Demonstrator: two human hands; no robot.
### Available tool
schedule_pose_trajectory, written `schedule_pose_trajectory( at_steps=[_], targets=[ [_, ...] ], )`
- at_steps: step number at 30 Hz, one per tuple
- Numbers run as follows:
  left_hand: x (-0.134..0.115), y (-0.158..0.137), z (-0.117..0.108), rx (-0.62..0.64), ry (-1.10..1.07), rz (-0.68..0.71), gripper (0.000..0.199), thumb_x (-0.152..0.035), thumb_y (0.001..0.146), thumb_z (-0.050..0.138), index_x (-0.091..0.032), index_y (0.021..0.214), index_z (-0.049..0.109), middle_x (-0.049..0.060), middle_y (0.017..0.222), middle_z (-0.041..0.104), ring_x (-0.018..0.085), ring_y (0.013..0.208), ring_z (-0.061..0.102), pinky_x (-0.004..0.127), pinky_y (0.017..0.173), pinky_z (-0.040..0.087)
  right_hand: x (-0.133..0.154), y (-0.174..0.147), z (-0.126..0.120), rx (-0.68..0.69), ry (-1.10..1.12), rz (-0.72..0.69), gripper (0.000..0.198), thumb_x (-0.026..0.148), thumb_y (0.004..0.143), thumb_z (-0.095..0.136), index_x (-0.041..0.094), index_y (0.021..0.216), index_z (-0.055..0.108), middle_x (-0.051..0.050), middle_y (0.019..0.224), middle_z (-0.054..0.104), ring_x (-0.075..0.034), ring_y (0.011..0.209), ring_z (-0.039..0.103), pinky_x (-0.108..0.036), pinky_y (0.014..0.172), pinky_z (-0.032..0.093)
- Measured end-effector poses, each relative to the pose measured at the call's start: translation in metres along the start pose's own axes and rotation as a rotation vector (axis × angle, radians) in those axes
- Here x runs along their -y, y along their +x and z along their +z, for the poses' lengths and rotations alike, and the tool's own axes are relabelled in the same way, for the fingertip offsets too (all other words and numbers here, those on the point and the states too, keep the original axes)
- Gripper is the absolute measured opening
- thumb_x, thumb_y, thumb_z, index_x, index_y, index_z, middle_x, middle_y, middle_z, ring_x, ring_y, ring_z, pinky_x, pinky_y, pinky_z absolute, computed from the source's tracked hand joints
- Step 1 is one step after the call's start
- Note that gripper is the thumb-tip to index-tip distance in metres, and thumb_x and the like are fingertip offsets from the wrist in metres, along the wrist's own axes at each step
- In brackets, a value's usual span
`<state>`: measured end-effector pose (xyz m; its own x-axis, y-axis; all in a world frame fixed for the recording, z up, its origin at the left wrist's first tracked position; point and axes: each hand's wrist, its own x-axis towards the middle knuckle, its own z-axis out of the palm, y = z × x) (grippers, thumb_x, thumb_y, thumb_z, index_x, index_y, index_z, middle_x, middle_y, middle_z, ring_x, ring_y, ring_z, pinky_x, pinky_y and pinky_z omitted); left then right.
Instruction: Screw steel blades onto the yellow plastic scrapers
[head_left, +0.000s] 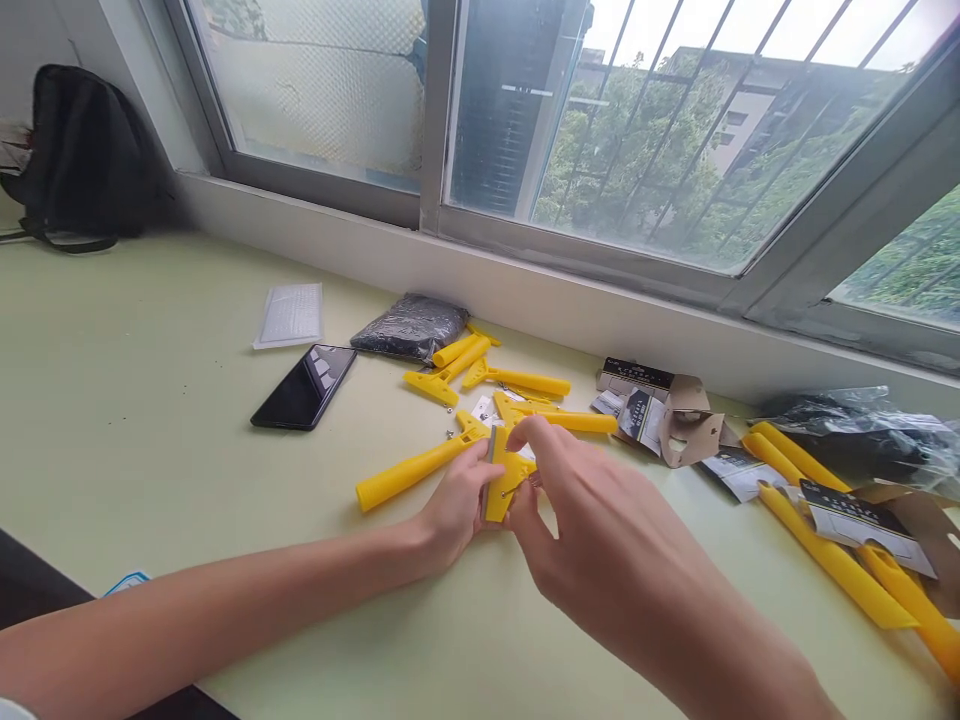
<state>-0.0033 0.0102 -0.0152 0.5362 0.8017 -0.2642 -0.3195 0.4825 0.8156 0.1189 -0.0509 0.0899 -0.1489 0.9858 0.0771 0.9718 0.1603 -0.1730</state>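
Observation:
My left hand (pixel 454 500) is closed around the edge of a yellow scraper head (pixel 497 506), which has a grey metal strip along its left side. A small screw shows on the face of the head. My right hand (pixel 600 510) is closed at the other side of the head, thumb and fingers pinched on what looks like a thin metal piece, too small to name. Just behind my hands lies a yellow scraper (pixel 412 474) with a long handle. More yellow scrapers (pixel 525 380) lie in a loose group beyond, with small screws among them.
A black phone (pixel 304 388), a clear plastic packet (pixel 290 315) and a dark plastic bag (pixel 411 326) lie at the back left. Opened cardboard packaging (pixel 686 420) stands right of centre. Several yellow handles (pixel 832 555) lie at the right. A black backpack (pixel 90 155) rests far left.

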Motion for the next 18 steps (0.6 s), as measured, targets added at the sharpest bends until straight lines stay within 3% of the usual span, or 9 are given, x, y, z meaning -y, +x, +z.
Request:
schedule_pose_trajectory(
  at_steps=[1, 4, 6, 8, 12, 15, 18],
  targets=[
    [0.0, 0.0, 0.0, -0.011, 0.009, -0.008, 0.053, -0.025, 0.089, 0.054, -0.029, 0.141, 0.045, 0.006, 0.129, 0.065, 0.022, 0.109, 0.066, 0.036, 0.09, 0.057, 0.0, 0.0, -0.001, 0.0, -0.026, 0.021, 0.007, 0.032, 0.096, 0.05, 0.025, 0.097, 0.048, 0.0, 0.088, 0.067, -0.021, 0.077, 0.064, -0.03, 0.06, 0.032],
    [-0.001, 0.0, 0.001, -0.004, 0.01, -0.026, 0.047, -0.026, 0.09, 0.052, -0.024, 0.137, 0.048, 0.009, 0.12, 0.068, 0.021, 0.092, 0.069, 0.036, 0.08, 0.059, 0.0, 0.005, -0.005, 0.078, -0.183, 0.174, 0.033, 0.05, 0.104, 0.034, 0.025, 0.085, 0.045, 0.001, 0.066, 0.06, -0.021, 0.059, 0.057, -0.031, 0.053, 0.025],
    [-0.001, 0.001, 0.001, 0.012, 0.008, -0.026, 0.045, -0.024, 0.09, 0.051, -0.023, 0.135, 0.049, 0.009, 0.113, 0.07, 0.019, 0.082, 0.069, 0.034, 0.074, 0.059, 0.0, 0.007, -0.006, 0.132, -0.21, 0.195, 0.028, 0.038, 0.106, 0.031, 0.025, 0.087, 0.046, 0.001, 0.063, 0.057, -0.02, 0.056, 0.054, -0.031, 0.053, 0.024],
    [-0.002, 0.001, 0.002, 0.012, 0.007, -0.02, 0.046, -0.023, 0.09, 0.052, -0.023, 0.136, 0.048, 0.009, 0.11, 0.07, 0.02, 0.082, 0.07, 0.033, 0.072, 0.058, -0.002, 0.006, -0.005, 0.147, -0.125, 0.128, 0.016, 0.022, 0.103, 0.034, 0.024, 0.097, 0.049, 0.002, 0.069, 0.059, -0.019, 0.06, 0.055, -0.03, 0.056, 0.029],
    [-0.004, 0.0, 0.003, 0.008, 0.009, -0.022, 0.045, -0.024, 0.091, 0.053, -0.023, 0.136, 0.048, 0.01, 0.11, 0.071, 0.023, 0.095, 0.071, 0.036, 0.077, 0.058, -0.006, -0.003, -0.001, 0.096, 0.036, -0.008, 0.023, 0.012, 0.097, 0.04, 0.025, 0.115, 0.049, -0.001, 0.09, 0.065, -0.02, 0.083, 0.061, -0.031, 0.072, 0.042],
    [-0.005, -0.001, 0.003, 0.001, -0.002, -0.029, 0.049, -0.023, 0.091, 0.053, -0.024, 0.139, 0.045, 0.009, 0.112, 0.07, 0.023, 0.096, 0.071, 0.036, 0.08, 0.058, -0.006, -0.003, 0.001, 0.033, 0.004, -0.035, 0.014, 0.025, 0.103, 0.038, 0.023, 0.099, 0.051, -0.004, 0.093, 0.066, -0.021, 0.085, 0.062, -0.031, 0.07, 0.042],
    [-0.005, -0.001, 0.003, -0.011, -0.008, -0.042, 0.048, -0.023, 0.092, 0.051, -0.023, 0.139, 0.044, 0.01, 0.111, 0.07, 0.022, 0.089, 0.071, 0.034, 0.074, 0.057, -0.003, 0.004, -0.001, 0.03, -0.15, 0.116, 0.033, 0.045, 0.106, 0.034, 0.023, 0.086, 0.048, -0.001, 0.066, 0.059, -0.019, 0.057, 0.055, -0.03, 0.052, 0.028]
  ],
)
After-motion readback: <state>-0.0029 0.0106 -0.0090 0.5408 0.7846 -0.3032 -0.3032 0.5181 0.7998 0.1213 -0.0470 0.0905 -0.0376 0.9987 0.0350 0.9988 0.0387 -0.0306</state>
